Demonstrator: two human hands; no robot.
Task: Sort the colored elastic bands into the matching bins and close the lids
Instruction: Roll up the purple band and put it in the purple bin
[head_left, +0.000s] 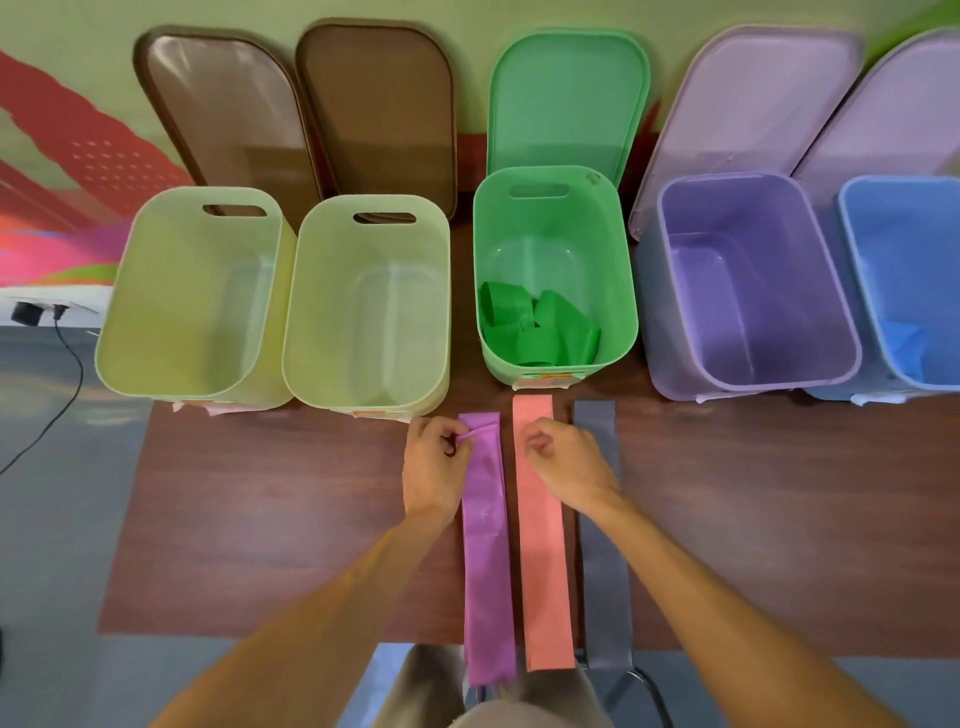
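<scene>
Nothing there could be read. A small orange sticker (555, 375) sat on the front of the green bin (626, 291) and a second sticker (363, 413) on the pale green bin (311, 291) beside it, both too small and blurred to make out.

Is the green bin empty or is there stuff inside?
Not empty. The green bin holds a crumpled pile of green bands at its bottom.

We see three bands lying side by side on the table (260, 519) — purple band (485, 561), pink band (543, 545), grey band (602, 571). The left hand (436, 460) pinches the purple band's far end — the right hand (569, 460) hovers curled over the pink.
</scene>
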